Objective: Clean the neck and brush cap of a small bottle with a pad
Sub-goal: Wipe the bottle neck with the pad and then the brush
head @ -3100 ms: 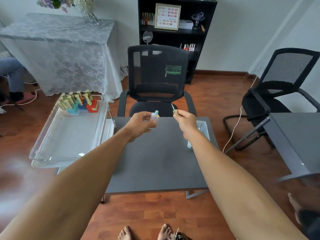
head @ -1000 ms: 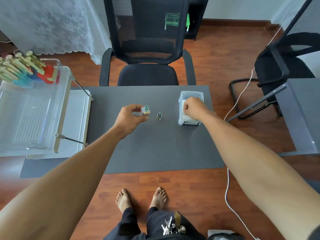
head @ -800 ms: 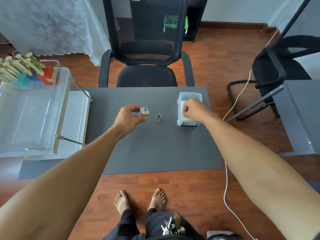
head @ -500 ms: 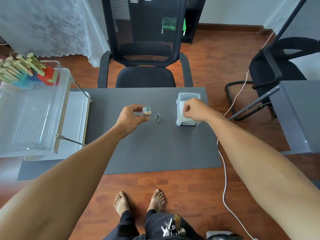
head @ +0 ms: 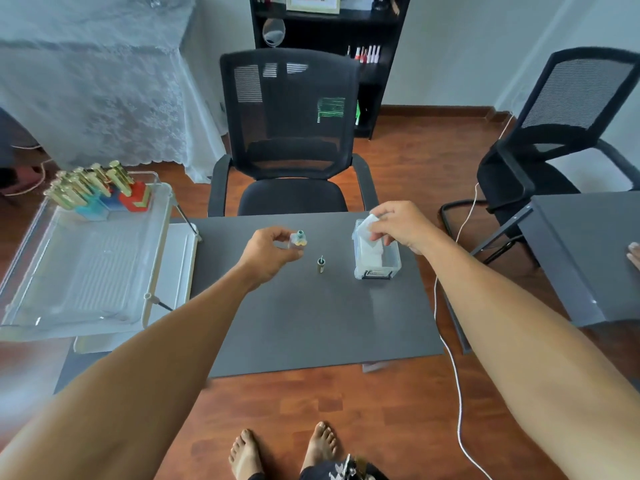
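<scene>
My left hand [head: 268, 252] holds a small clear bottle [head: 298, 240] with a teal neck above the dark grey table [head: 311, 323]. The bottle's gold brush cap [head: 321, 265] stands upright on the table, just right of the bottle, with its brush pointing up. My right hand [head: 398, 225] pinches a white pad [head: 367, 226] at the top of a clear plastic box [head: 377, 261] that holds more white pads.
A clear tray [head: 86, 271] on a cart at the left carries several gold-capped bottles [head: 93, 185] in coloured holders. A black mesh chair [head: 287, 140] stands behind the table. Another chair and a grey desk [head: 588, 254] are at the right. A white cable [head: 450, 341] runs along the floor.
My right hand has lifted out of the box with a white pad pinched in its fingers. The head view has tilted up. My left hand still holds the bottle.
</scene>
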A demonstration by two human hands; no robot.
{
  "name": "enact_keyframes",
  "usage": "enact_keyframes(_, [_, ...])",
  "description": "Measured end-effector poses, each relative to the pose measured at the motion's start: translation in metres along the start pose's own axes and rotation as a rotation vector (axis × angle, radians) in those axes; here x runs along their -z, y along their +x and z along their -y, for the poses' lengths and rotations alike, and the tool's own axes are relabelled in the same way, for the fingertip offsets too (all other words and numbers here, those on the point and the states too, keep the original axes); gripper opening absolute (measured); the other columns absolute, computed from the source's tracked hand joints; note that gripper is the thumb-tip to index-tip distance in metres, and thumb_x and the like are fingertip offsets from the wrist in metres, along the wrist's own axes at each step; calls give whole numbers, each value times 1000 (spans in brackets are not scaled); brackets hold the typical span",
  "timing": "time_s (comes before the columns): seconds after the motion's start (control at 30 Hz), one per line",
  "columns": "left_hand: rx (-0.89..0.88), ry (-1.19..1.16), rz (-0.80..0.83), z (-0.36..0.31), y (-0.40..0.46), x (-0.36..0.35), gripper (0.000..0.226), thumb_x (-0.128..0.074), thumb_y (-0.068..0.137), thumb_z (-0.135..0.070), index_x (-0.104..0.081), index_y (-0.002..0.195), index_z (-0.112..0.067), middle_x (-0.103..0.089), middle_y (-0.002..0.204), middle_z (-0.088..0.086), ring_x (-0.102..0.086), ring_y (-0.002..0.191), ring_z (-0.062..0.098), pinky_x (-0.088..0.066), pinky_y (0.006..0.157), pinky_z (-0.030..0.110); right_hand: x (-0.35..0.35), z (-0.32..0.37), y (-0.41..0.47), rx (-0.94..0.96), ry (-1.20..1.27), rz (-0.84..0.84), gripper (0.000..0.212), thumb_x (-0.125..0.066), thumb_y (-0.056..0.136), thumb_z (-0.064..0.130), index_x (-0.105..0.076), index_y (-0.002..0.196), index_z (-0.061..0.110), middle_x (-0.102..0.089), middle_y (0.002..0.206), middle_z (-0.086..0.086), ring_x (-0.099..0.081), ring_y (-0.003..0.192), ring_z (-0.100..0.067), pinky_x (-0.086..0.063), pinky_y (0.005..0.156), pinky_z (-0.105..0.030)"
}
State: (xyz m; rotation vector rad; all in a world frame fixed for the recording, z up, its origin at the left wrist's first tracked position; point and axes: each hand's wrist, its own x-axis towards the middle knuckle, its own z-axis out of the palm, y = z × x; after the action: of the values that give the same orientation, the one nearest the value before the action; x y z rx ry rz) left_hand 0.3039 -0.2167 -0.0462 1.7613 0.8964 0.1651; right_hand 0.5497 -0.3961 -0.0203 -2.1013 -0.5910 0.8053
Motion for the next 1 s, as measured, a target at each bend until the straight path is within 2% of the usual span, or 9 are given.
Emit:
enact_keyframes(0.1, [-30, -5, 5, -12, -4, 11, 28, -86, 87, -25, -75, 112, -19, -75, 113, -1, -68, 91, 18, -56, 81, 37, -14, 25, -10, 55, 96, -7, 8, -72, 91, -2, -71, 99, -2, -73, 86, -17, -78, 79, -28, -58, 56, -27])
enact_keyframes(0.3, [-106, -14, -20, -31, -9, 39, 26, -87, 87, -23, -72, 108, -22, -76, 109, -2, -72, 106, 19, -59, 92, 39, -62, 82, -22, 172, 244, -20, 10, -64, 98, 9, -68, 103, 1, -73, 101, -11, -82, 80, -23, -62, 62, -28])
enact_keyframes(0.4, [-127, 4, -61, -36, -14, 53, 27, -87, 87, -25, -71, 109, -21, -76, 107, -2, -72, 103, 18, -59, 88, 36, -86, 107, -29, 255, 242, -15, 11, -61, 103, 16, -67, 95, 13, -73, 100, -7, -81, 82, -17, -62, 67, -28])
enact_keyframes(0.53, [-133, -2, -81, -37, -21, 72, 25, -86, 88, -28, -68, 105, -23, -77, 100, -2, -73, 92, 16, -52, 71, 23, -114, 128, -36, 329, 204, -35, 10, -63, 99, 16, -69, 92, 14, -74, 101, -3, -79, 89, -18, -63, 71, -29])
enact_keyframes(0.63, [-138, -16, -94, -35, -28, 84, 25, -85, 89, -30, -67, 104, -21, -76, 99, 1, -72, 89, 16, -51, 72, 23, -132, 138, -41, 370, 156, -28, 10, -63, 99, 17, -70, 91, 17, -71, 104, 0, -72, 98, -20, -64, 73, -31])
enact_keyframes(0.77, [-155, -54, -125, -31, -34, 96, 25, -85, 89, -32, -68, 101, -19, -76, 97, 4, -70, 86, 15, -53, 74, 25, -152, 143, -47, 376, 141, -32, 10, -62, 100, 21, -68, 92, 22, -71, 105, -3, -67, 102, -25, -61, 88, -49])
enact_keyframes(0.83, [-150, -56, -143, -29, -36, 101, 24, -85, 89, -32, -68, 99, -18, -76, 97, 6, -70, 87, 18, -55, 75, 27, -160, 144, -49, 365, 135, -52, 10, -60, 101, 25, -68, 98, 19, -71, 107, -4, -67, 104, -26, -60, 91, -51])
enact_keyframes(0.93, [-144, -38, -175, -28, -37, 102, 24, -84, 90, -33, -68, 99, -16, -75, 96, 6, -70, 86, 19, -55, 74, 30, -168, 145, -51, 340, 140, -91, 13, -59, 102, 27, -68, 103, 18, -69, 103, 3, -64, 97, -15, -58, 89, -44])
enact_keyframes(1.0, [-138, -26, -205, -27, -37, 100, 21, -83, 91, -32, -67, 97, -19, -75, 95, 4, -70, 86, 19, -52, 72, 28, -172, 145, -53, 338, 137, -117, 12, -59, 102, 26, -68, 104, 19, -66, 98, 11, -62, 91, -8, -54, 79, -32])
